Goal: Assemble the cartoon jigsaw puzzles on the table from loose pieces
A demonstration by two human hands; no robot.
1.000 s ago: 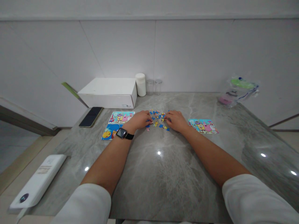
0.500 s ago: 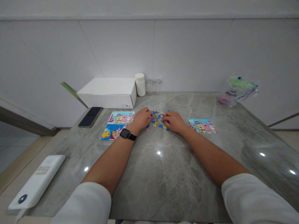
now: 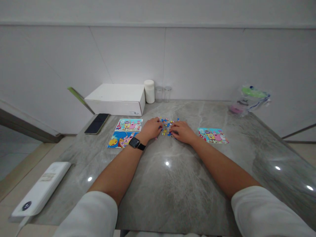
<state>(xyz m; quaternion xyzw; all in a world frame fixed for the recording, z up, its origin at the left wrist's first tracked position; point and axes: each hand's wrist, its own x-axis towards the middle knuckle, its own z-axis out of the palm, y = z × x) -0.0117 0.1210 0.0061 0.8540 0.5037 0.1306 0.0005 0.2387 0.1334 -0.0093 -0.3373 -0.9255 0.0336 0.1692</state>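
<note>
The left hand and the right hand rest at either side of a small scatter of puzzle pieces in blue, yellow and pink, on the grey marbled counter. Each hand has its fingers curled down at its edge of the scatter; whether either grip pinches a piece cannot be told, as the fingers hide what is under them. A black watch sits on the left wrist. Beside the left forearm lie two picture cards, the upper card with cartoon figures on light blue and the lower card on darker blue, partly covered by the wrist. The right card, also with cartoon figures, lies by the right wrist. Farther left is a dark phone, near a white box; a white bottle and two clear jars stand to the right of the box.
</note>
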